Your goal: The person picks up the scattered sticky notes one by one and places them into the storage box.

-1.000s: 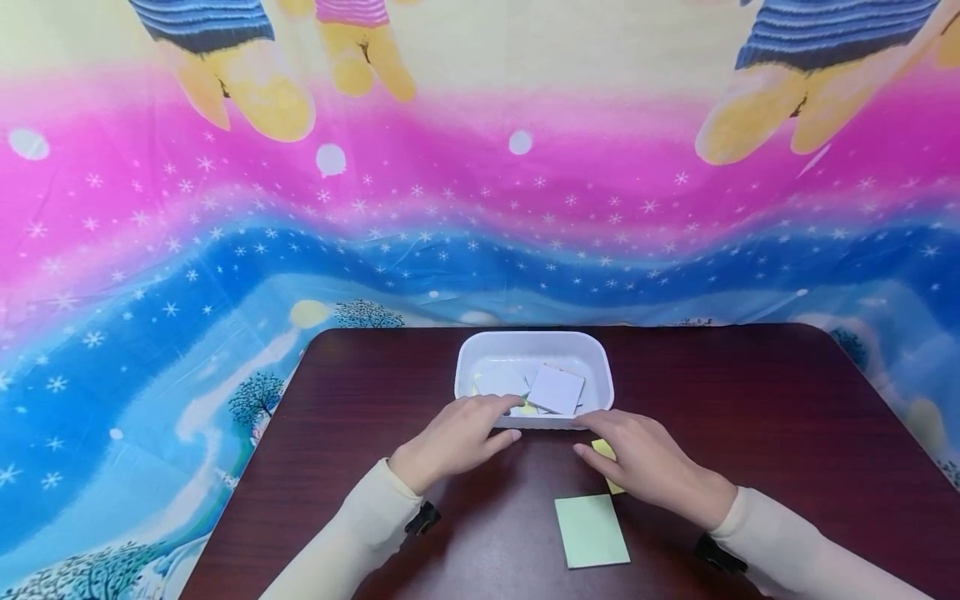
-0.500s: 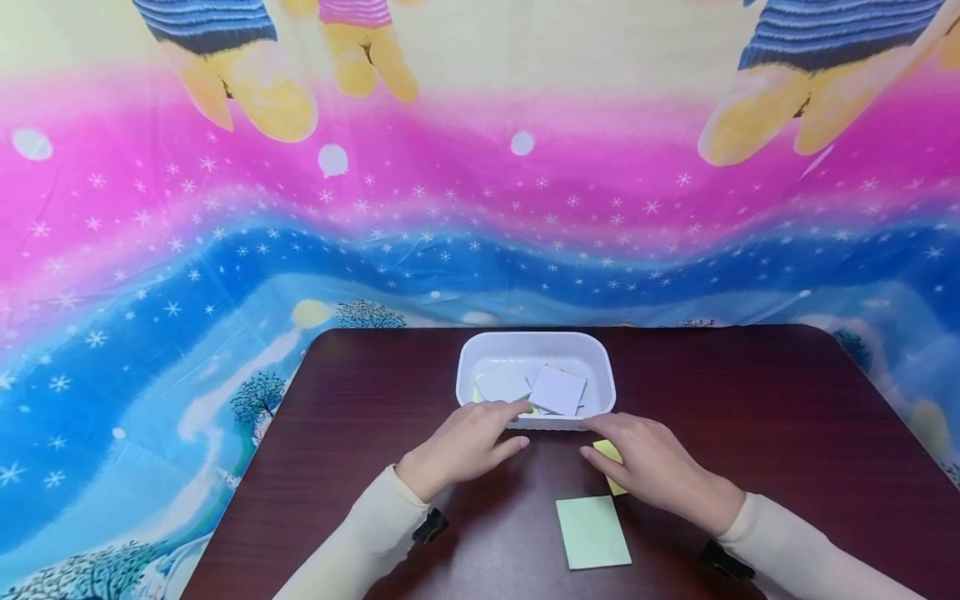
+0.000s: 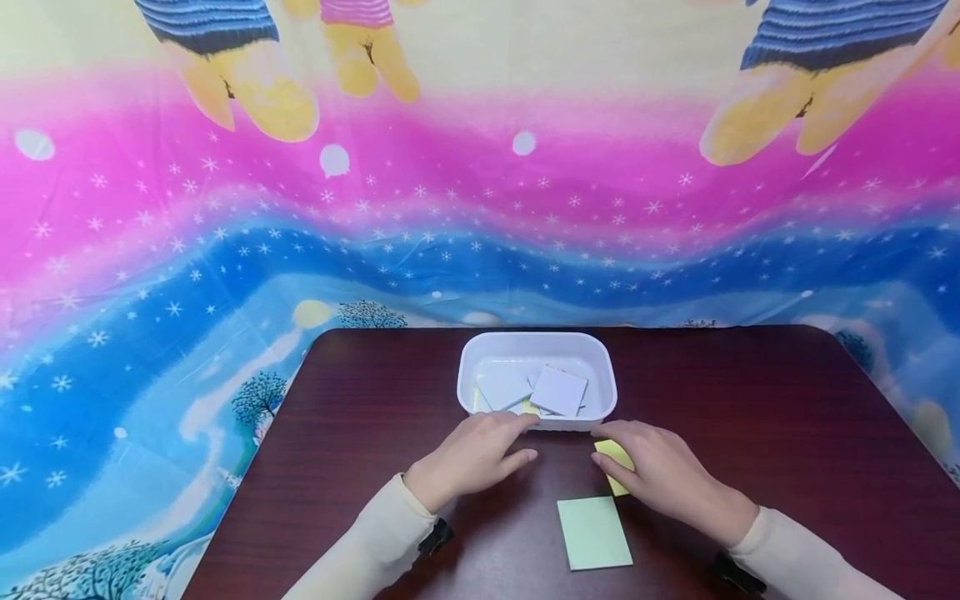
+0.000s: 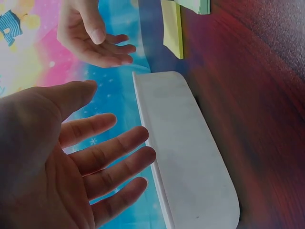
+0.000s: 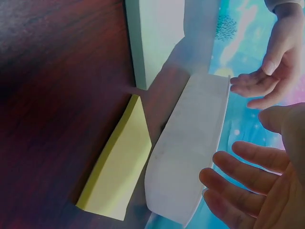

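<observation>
A white plastic tub (image 3: 537,342) stands near the table's back edge with several paper pads in it, among them a white pad (image 3: 559,392). My left hand (image 3: 474,454) hovers in front of the tub's near left side, fingers extended and holding nothing. On the other side, my right hand (image 3: 663,467) hangs over the tub's near right corner with relaxed fingers, also holding nothing. Under it lies a yellow sticky note pad (image 3: 613,465), partly hidden by the hand. Nearer to me is a light green sticky note pad (image 3: 595,533). In the right wrist view both pads look thick.
The dark red-brown table (image 3: 360,392) has rounded back corners. Behind it hangs a colourful printed cloth (image 3: 480,208) in pink and blue with snowflakes. A black strap (image 3: 435,537) sits at the left wrist, beneath a pale sleeve.
Both hands have drawn back slightly from the tub toward me and to the right. The tub and the pads have stayed in place.
</observation>
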The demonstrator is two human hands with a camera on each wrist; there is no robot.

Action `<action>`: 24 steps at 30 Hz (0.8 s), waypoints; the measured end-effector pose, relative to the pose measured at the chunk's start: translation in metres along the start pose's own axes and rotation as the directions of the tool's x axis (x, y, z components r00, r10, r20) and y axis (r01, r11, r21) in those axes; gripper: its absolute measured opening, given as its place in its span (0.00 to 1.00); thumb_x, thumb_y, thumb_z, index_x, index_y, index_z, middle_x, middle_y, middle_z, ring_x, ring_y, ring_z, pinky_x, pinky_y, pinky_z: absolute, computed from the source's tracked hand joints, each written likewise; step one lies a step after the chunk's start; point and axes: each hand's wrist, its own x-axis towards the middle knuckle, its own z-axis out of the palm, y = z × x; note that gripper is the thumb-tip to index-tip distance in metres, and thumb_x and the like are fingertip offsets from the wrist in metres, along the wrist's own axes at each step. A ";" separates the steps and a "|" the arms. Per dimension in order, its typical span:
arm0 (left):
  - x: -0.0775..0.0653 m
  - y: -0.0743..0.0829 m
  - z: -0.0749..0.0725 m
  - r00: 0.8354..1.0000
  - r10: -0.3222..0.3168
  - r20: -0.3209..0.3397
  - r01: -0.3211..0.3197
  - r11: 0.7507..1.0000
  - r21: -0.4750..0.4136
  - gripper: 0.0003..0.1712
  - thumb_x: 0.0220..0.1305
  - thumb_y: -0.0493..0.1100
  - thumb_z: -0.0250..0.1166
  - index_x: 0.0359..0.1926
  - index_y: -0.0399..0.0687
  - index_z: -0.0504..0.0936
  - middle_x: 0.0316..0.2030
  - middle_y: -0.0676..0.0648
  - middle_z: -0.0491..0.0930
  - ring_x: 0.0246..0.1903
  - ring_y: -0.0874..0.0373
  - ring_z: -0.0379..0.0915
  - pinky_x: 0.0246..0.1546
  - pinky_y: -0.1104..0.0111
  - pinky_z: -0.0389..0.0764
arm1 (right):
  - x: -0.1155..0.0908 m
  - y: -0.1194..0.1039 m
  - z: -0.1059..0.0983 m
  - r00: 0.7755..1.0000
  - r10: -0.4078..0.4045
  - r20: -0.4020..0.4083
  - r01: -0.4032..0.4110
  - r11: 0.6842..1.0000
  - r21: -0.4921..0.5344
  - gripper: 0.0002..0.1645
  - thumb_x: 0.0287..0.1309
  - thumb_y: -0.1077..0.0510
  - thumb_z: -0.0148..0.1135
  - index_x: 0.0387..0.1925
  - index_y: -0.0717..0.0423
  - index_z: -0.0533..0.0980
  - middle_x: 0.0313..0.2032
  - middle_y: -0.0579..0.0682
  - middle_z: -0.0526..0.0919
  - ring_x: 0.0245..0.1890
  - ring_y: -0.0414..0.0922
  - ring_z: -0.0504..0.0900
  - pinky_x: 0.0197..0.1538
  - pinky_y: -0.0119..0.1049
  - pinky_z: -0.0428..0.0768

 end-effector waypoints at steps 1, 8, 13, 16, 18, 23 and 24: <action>0.000 0.000 0.001 1.000 0.003 -0.003 -0.003 1.000 -0.001 0.25 0.65 0.54 0.56 0.58 0.48 0.74 0.46 0.51 0.82 0.44 0.62 0.77 0.47 0.66 0.75 | -0.001 0.001 0.000 1.000 0.002 -0.001 -0.002 1.000 -0.002 0.20 0.53 0.44 0.63 0.46 0.48 0.80 0.41 0.41 0.83 0.43 0.40 0.80 0.42 0.42 0.78; 0.001 0.005 0.004 1.000 0.021 -0.003 -0.021 1.000 -0.022 0.24 0.65 0.54 0.56 0.57 0.49 0.75 0.44 0.53 0.81 0.42 0.64 0.76 0.44 0.67 0.75 | -0.006 0.004 0.002 1.000 0.019 -0.010 -0.019 1.000 -0.001 0.17 0.54 0.44 0.62 0.43 0.46 0.80 0.39 0.40 0.82 0.41 0.38 0.80 0.40 0.41 0.78; 0.001 0.008 0.009 0.999 0.048 -0.004 -0.048 0.999 -0.020 0.22 0.65 0.53 0.57 0.56 0.50 0.75 0.47 0.54 0.80 0.46 0.65 0.75 0.47 0.69 0.75 | -0.010 0.008 0.005 0.999 0.036 -0.015 -0.036 0.999 -0.007 0.18 0.52 0.45 0.64 0.43 0.47 0.80 0.40 0.41 0.83 0.42 0.39 0.80 0.40 0.41 0.79; 0.000 0.009 0.011 0.998 0.058 -0.004 -0.058 0.998 -0.013 0.21 0.64 0.53 0.57 0.55 0.50 0.75 0.48 0.54 0.80 0.47 0.64 0.75 0.49 0.70 0.74 | -0.012 0.010 0.006 0.999 0.050 -0.008 -0.050 0.999 -0.019 0.18 0.52 0.45 0.64 0.44 0.48 0.80 0.41 0.42 0.83 0.42 0.40 0.80 0.40 0.42 0.79; 0.000 0.009 0.012 0.998 0.060 0.001 -0.060 0.998 -0.008 0.21 0.64 0.53 0.57 0.55 0.50 0.75 0.48 0.54 0.80 0.47 0.64 0.75 0.49 0.70 0.74 | -0.013 0.012 0.006 0.998 0.059 0.003 -0.059 0.998 -0.028 0.19 0.53 0.45 0.63 0.44 0.48 0.80 0.41 0.43 0.83 0.43 0.42 0.81 0.41 0.43 0.79; 0.000 0.011 0.015 0.998 0.055 0.033 -0.055 0.998 0.003 0.23 0.65 0.54 0.56 0.57 0.50 0.75 0.47 0.53 0.81 0.45 0.64 0.76 0.47 0.70 0.74 | -0.014 0.019 0.008 0.997 0.072 0.019 -0.071 0.997 -0.031 0.20 0.54 0.44 0.62 0.44 0.50 0.80 0.41 0.44 0.83 0.43 0.43 0.81 0.40 0.44 0.79; 0.000 0.011 0.015 0.998 0.053 0.039 -0.053 0.999 0.003 0.23 0.65 0.54 0.56 0.57 0.49 0.75 0.46 0.53 0.81 0.44 0.64 0.76 0.46 0.70 0.75 | -0.013 0.021 0.009 0.997 0.072 0.019 -0.072 0.997 -0.031 0.20 0.54 0.44 0.62 0.44 0.50 0.80 0.41 0.44 0.83 0.43 0.44 0.81 0.40 0.45 0.79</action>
